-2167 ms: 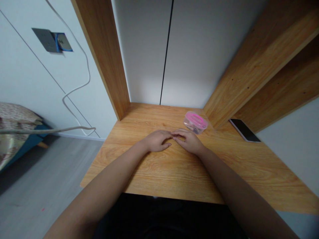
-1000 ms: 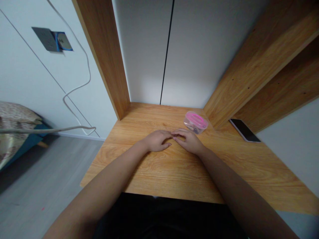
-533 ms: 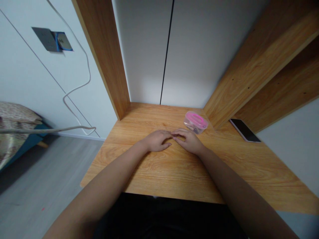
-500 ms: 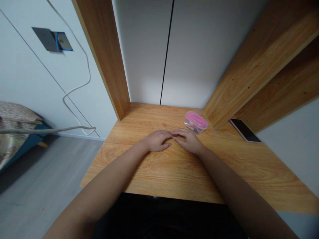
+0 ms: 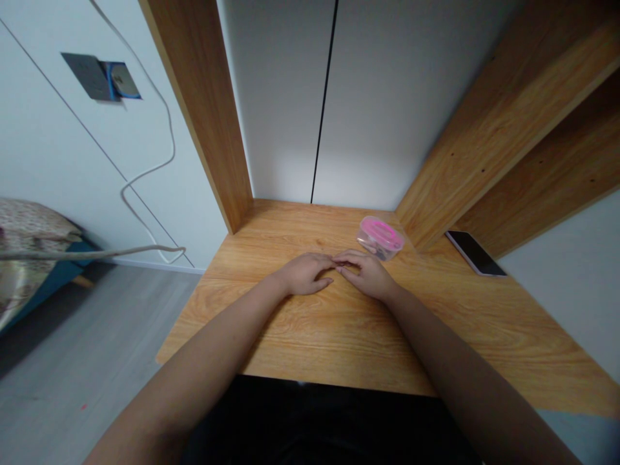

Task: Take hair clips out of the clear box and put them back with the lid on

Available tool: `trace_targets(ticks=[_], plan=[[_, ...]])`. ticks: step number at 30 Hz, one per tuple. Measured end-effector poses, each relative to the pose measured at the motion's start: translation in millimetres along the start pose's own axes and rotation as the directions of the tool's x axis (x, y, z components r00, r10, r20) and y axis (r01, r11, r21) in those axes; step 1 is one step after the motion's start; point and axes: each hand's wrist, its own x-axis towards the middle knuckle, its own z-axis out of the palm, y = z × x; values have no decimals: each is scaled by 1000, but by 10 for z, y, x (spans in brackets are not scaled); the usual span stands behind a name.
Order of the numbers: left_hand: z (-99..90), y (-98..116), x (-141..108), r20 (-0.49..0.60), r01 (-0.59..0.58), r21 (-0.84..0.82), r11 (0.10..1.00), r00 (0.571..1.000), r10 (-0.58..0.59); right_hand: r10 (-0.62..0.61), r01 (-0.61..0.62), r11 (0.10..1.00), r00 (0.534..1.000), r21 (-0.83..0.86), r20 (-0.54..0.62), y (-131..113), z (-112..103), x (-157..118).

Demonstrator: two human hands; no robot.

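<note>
My left hand [image 5: 309, 274] rests on the wooden desk [image 5: 310, 336], fingers stretched toward the right and thumb apart. My right hand [image 5: 366, 274] lies opposite, its fingertips meeting those of the left hand. Neither hand holds anything that I can see. Just beyond the right hand stands a clear plastic box [image 5: 380, 238] with a pink lid, small contents showing dimly through its side; I cannot make out what they are.
A dark-screened phone [image 5: 476, 254] lies on the desk at the right. Wooden uprights rise on the left [image 5: 203, 110] and right [image 5: 465, 135]. A white cable [image 5: 170, 129] hangs by the open wall socket [image 5: 107, 79]. Bedding [image 5: 31, 226] shows at far left.
</note>
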Motion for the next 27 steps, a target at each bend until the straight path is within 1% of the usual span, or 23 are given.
trace_targets(ticks=[9,27], plan=[[-5,9,1,3,8,-6,1000,1000,-8,-7,7,1000,1000,-15,-2,-26,-3,12],[6,-7,1,-2,2,-9,1000,1000,-2,-5,5,1000,1000,-9,-2,1,0,-1]])
